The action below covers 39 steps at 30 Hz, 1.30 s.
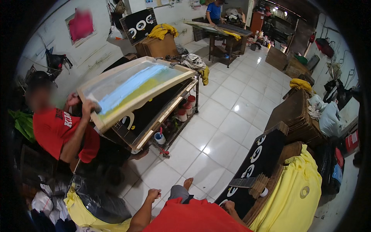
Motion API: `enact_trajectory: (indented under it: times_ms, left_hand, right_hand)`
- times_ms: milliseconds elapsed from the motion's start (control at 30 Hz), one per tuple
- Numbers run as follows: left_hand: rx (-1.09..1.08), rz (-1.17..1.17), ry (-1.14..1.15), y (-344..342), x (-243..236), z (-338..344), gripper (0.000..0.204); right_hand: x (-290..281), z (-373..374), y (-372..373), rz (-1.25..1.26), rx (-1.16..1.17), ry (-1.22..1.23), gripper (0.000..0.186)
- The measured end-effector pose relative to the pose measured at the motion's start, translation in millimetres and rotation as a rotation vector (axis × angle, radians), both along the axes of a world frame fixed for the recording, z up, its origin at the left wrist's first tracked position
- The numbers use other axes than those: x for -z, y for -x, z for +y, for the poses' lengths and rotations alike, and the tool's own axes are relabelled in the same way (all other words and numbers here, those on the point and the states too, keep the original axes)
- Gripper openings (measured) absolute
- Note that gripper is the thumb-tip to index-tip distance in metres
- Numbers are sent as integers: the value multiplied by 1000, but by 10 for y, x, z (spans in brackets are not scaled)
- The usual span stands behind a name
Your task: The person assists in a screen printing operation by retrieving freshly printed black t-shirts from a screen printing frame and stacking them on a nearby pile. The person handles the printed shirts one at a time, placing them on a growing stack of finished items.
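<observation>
My left hand (154,194) hangs over the tiled floor, its fingers curled into a loose fist with nothing visible in it. My right hand (230,207) is low beside the near end of a long black printed cloth (253,164) with white shapes. Its fingers are partly hidden, so whether they grip the cloth is unclear. That cloth lies over brown boards (273,176). A small dark flat panel (242,182) rests across it. Yellow cloth (291,191) drapes over the boards to the right, with a roll of tape (305,191) on it.
At left a person in red (65,131) holds a tilted screen frame (135,89) with light blue ink above a printing table (154,127). Paint containers (181,114) stand on its side shelf. Stacked boards (291,114) are at right. Another person in blue (213,12) is at a far table.
</observation>
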<state>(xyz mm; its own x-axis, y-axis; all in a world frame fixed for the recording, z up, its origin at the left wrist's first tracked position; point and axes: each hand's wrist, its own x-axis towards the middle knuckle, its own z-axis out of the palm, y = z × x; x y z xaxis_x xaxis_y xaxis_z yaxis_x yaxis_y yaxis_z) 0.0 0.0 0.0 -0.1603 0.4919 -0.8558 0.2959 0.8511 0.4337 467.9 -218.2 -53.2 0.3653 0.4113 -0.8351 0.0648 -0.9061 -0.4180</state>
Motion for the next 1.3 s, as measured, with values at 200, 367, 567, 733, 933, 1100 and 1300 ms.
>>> enact_trajectory:
  times_ms: [200,367,567,733,933,1100,1300]
  left_hand:
    - [-375,-214,-327,541,-168,1112,17]
    - [-577,-74,-447,702,-539,2575,24]
    - [-830,-145,-279,624,-762,3435,49]
    - [-787,-301,-453,618,-1096,3441,14]
    - [-600,-351,-576,305,-1800,3341,11]
    - [-556,-332,-593,-85,-2028,3264,13]
    - [-178,-238,-349,-43,-2401,2876,20]
  right_hand:
    - [329,315,-46,-282,-698,-221,12]
    - [-150,1797,340,318,340,-294,13]
    - [-1097,4501,1408,535,152,-545,16]
    - [-1540,6161,2069,802,274,-613,43]
    - [-1526,6901,2060,1286,486,-787,30]
    - [-1612,7143,1998,1325,482,-980,30]
    - [-1937,6648,1657,1247,479,-1021,42]
